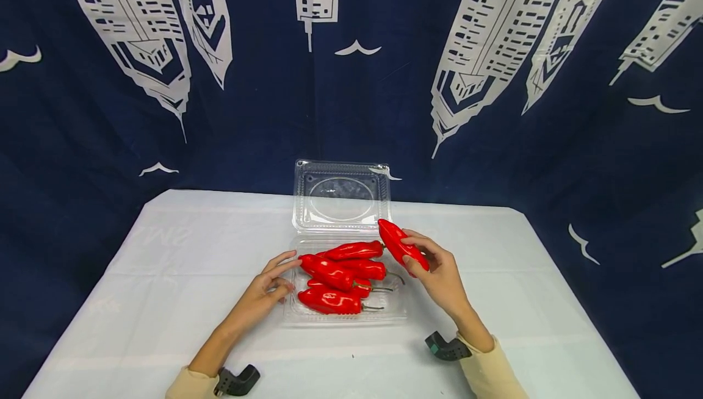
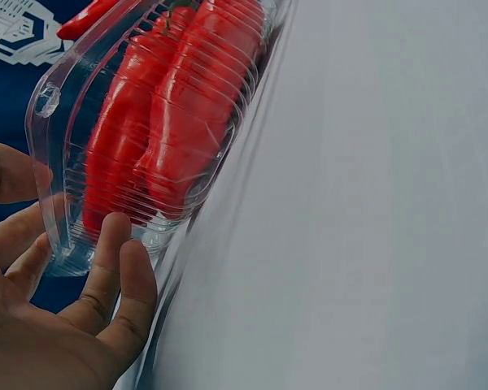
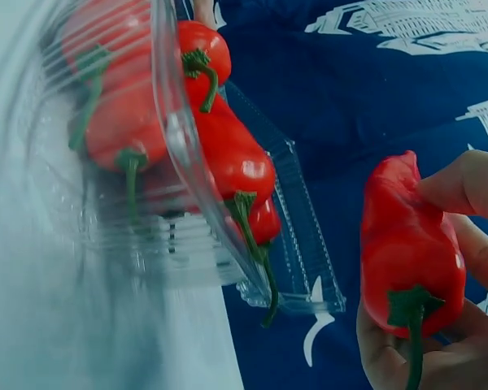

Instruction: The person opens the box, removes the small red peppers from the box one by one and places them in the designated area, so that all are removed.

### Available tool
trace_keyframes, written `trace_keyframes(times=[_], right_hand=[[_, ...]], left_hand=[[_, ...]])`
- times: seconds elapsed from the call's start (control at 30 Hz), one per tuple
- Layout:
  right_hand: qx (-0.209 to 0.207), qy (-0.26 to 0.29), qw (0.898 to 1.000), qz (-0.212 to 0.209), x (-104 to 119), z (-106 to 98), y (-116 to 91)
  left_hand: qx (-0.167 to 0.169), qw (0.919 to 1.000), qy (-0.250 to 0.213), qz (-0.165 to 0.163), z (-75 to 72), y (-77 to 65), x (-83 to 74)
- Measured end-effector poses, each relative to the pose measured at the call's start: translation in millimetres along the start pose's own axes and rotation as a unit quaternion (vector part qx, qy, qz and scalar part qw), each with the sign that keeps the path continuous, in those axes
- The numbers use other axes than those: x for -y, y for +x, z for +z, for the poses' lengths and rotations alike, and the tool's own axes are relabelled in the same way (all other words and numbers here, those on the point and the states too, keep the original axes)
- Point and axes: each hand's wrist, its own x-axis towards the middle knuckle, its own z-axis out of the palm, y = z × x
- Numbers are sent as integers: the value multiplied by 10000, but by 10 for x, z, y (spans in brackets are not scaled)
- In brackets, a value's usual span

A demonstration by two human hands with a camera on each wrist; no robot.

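The right hand [image 1: 442,274] grips one red pepper [image 1: 396,240], with the thumb on one side and the fingers on the other. In the head view the stem end of this pepper is hidden behind the hand, but the right wrist view shows its green stem [image 3: 415,349] hanging from the wide end. The left hand [image 1: 258,298] holds nothing; its fingers are spread apart. The left wrist view shows what the head view leaves unclear: two fingertips [image 2: 136,264] are at the outer side of the ribbed wall, and other fingers are by the rim.

Both forearms come from the near edge, in cream sleeves [image 1: 491,371], each with a dark wrist device [image 1: 237,381]. The right forearm leans inward to the left; the left one reaches up to the right.

The held pepper is between the right thumb and fingers, its pointed end toward the far left – near the far right corner of the clear plastic clamshell base [image 1: 398,316]. In the right wrist view it is apart from this base. Inside the base five more red peppers [image 1: 329,301] lie in a pile, most stems toward the right hand. The transparent lid [image 1: 299,207] is open on the far side.

All this is on a white-covered table [image 1: 181,301] – behind it hangs a navy cloth [image 1: 351,112] with white printed buildings.
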Motion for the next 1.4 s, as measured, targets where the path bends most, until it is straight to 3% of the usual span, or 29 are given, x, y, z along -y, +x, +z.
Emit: trace_keyframes(times=[0.4,0.9,1.4], right_hand=[[-577,-116,9964,616,-52,-127,20],[-609,52,9942,884,-237,-240,93],[-703,-291,9801,1834,-495,-228,138]], left_hand=[[-23,10000,23,-31,5,-7,-25],[1,9999,-4,121,0,1,6],[20,10000,-32,73,-3,-6,-2]])
